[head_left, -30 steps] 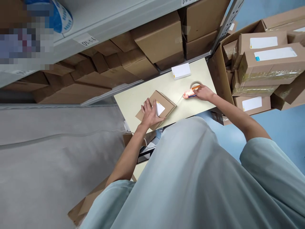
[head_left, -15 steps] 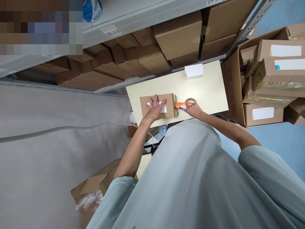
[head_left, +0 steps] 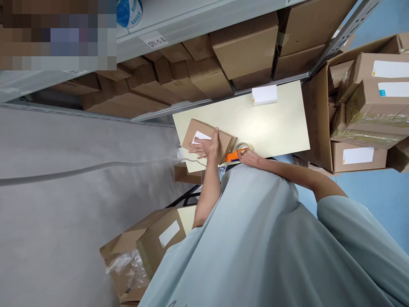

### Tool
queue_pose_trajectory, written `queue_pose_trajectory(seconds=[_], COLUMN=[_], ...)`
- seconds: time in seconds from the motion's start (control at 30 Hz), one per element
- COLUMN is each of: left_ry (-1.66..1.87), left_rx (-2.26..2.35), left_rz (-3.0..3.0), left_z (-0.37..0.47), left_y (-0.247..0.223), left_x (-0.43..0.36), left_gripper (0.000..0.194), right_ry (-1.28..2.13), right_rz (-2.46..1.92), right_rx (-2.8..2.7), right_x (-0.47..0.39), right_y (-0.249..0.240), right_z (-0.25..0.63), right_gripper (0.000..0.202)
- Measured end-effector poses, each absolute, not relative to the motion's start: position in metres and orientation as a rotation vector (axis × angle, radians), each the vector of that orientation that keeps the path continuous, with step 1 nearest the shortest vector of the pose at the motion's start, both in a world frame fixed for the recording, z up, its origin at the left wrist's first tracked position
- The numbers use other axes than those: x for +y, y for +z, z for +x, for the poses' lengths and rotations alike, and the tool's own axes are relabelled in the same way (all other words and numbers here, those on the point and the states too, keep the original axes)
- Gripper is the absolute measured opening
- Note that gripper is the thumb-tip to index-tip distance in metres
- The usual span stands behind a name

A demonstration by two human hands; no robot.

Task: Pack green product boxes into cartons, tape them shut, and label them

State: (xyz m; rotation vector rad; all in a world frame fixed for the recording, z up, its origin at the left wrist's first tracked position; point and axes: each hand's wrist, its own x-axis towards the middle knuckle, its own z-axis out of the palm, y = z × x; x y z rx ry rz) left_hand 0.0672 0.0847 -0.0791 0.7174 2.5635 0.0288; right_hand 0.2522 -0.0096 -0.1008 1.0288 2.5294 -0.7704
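A cardboard box (head_left: 204, 125) with a white label (head_left: 200, 135) on top lies turned at an angle on the cream table (head_left: 284, 119). Across its top rests my left hand (head_left: 207, 147), fingers spread, not wrapped round it. My right hand (head_left: 249, 157) is closed on an orange tape dispenser (head_left: 232, 156), which carries a roll of tape (head_left: 243, 147). The dispenser's front end is at the right end of the box; whether it touches the cardboard I cannot tell.
A stack of white labels (head_left: 264, 94) lies at the table's back edge. Behind stands a grey shelf (head_left: 191, 30) packed with cardboard boxes (head_left: 246, 47). A large open carton (head_left: 316, 123) full of labelled boxes is on the right. More cartons (head_left: 159, 238) stand at lower left.
The box has turned clockwise from nearly straight to angled. My left hand has turned with fingers now pointing left. My right hand has moved left and nearer my body with the tape dispenser.
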Motion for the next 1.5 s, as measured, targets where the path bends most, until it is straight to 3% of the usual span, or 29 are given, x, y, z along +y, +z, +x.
queue_pose_trajectory(seconds=[0.23, 0.53, 0.7, 0.93, 1.23, 1.33, 1.43, 1.5], left_ry=[0.017, -0.061, -0.086, -0.058, 0.035, 0.131, 0.373, 0.632], left_rx=[2.515, 2.295, 2.145, 2.114, 2.028, 2.019, 2.046, 1.975], left_rz=[0.827, 1.358, 1.584, 1.622, 1.603, 1.53, 1.438, 1.475], left_z=[0.061, 0.058, 0.069, 0.072, 0.077, 0.075, 0.072, 0.072], left_y=[-0.077, -0.076, -0.078, -0.085, -0.072, -0.057, -0.034, -0.012], left_x=[0.088, 0.059, 0.048, 0.047, 0.043, 0.049, 0.068, 0.091], left_gripper=[0.131, 0.129, 0.135, 0.133, 0.131, 0.116, 0.067, 0.045], right_ry=[-0.78, -0.62, -0.689, -0.858, -0.738, -0.645, -0.526, -0.477], right_rz=[1.006, 1.337, 1.418, 1.606, 2.15, 2.126, 2.09, 2.054], right_rx=[2.512, 2.344, 2.304, 2.237, 1.874, 1.978, 2.123, 2.187], right_x=[-0.009, 0.053, 0.083, 0.061, 0.098, 0.112, 0.12, 0.132], right_y=[-0.098, -0.105, -0.101, -0.093, -0.046, -0.012, 0.024, 0.048], right_z=[0.306, 0.435, 0.395, 0.299, 0.313, 0.322, 0.319, 0.312], right_gripper=[0.046, 0.063, 0.056, 0.053, 0.058, 0.06, 0.059, 0.06])
